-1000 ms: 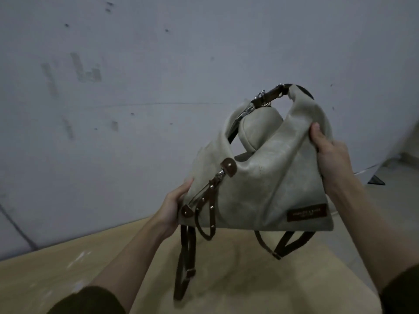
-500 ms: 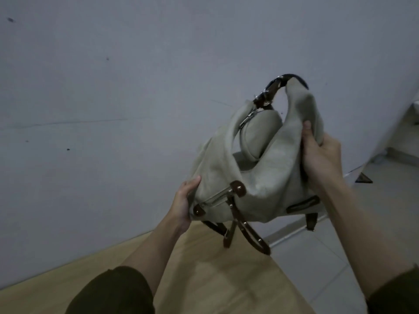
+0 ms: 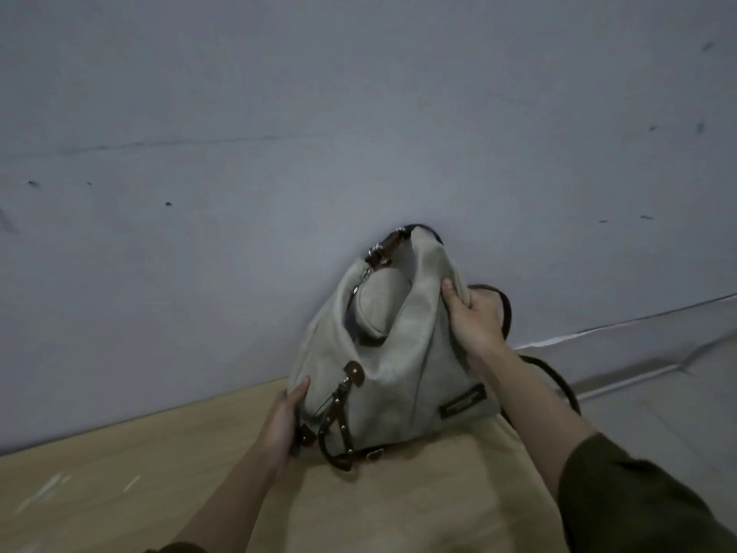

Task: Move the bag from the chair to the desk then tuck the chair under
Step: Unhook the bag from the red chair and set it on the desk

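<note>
Grey wall (image 3: 279,113) fills the top; the wooden bench (image 3: 119,472) spreads below. The bag (image 3: 391,365) sits on it, seemingly leaning on the wall. Right hand (image 3: 474,321), arm outstretched, clutches fabric at two o'clock; left hand (image 3: 281,421) grips the eight o'clock corner.

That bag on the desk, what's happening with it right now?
A person is setting a pale canvas bag with brown leather straps on a light wooden desk, close against the grey wall. The left hand grips its lower left corner, and the right hand clutches the fabric near the top right. The bag's base appears to rest on the desk. No chair is in view.
</note>
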Demonstrator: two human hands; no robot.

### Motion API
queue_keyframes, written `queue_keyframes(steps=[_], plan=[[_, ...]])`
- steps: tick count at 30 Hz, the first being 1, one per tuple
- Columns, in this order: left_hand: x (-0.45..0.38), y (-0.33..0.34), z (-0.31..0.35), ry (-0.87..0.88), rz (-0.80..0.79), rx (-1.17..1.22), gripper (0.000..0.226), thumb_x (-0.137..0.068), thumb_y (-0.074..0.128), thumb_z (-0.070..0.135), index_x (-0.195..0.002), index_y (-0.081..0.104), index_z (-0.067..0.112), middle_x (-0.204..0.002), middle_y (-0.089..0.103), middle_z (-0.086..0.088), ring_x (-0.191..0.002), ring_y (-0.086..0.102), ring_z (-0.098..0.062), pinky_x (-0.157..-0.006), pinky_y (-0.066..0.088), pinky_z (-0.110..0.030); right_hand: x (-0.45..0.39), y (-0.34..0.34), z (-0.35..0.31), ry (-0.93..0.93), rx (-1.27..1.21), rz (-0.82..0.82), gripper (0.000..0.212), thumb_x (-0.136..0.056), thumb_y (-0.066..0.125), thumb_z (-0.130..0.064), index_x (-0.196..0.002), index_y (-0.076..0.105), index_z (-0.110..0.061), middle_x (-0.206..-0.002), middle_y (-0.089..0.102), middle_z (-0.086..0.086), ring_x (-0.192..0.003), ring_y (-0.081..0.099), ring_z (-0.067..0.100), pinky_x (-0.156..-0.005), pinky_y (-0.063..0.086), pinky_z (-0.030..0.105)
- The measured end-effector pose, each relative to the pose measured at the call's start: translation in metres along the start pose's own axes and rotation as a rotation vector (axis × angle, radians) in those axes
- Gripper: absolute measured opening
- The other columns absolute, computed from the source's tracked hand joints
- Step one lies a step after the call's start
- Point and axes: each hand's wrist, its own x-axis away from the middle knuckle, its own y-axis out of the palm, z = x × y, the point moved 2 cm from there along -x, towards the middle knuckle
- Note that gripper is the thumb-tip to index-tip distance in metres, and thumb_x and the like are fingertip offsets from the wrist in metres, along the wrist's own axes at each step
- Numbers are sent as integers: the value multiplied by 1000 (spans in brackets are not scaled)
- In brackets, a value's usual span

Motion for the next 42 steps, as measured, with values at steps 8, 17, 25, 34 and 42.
queue_keyframes(steps=[8, 17, 25, 34, 42], plan=[[19, 0, -1, 477, -45, -452, 128, -42, 57, 85, -144, 14, 19, -143, 21, 12, -135, 20, -4, -116, 18, -30, 15, -10, 31, -58, 101, -53, 37, -89, 50, -43, -109, 57, -14, -100, 64, 3, -98, 60, 22, -86, 49, 39], [21, -3, -19, 521, 224, -639, 75, -69, 69, 46, -134, 38, 26, -129, 60, -3, -116, 57, -22, -94, 47, -38, 106, -25, 121, -77, 380, -29, 59, -92, 42, -38, -143, 16, -27, -150, 29, 7, -137, 27, 25, -113, 24, 54], [17, 52, -23, 534, 293, -552, 54, -81, 63, 29, -129, 40, 15, -119, 64, -9, -109, 60, -29, -84, 47, -34, 32, -40, 127, 3, 593, -63, 58, -94, 35, -38, -144, 12, -20, -145, 34, 20, -134, 29, 37, -106, 33, 54], [-2, 55, -10, 510, 218, -699, 42, -85, 59, 23, -119, 43, 7, -111, 65, -21, -102, 60, -38, -74, 44, -34, 19, -48, 122, 26, 585, -94, 50, -94, 44, -27, -138, 30, -9, -116, 56, 29, -106, 53, 42, -88, 43, 42], [30, 41, -7, 436, 85, -792, 62, -81, 64, 19, -135, 36, 9, -130, 56, -13, -117, 53, -30, -91, 39, -28, 61, -61, 99, 76, 582, -207, 51, -88, 54, -14, -135, 35, -7, -133, 48, 20, -123, 44, 35, -103, 36, 40]])
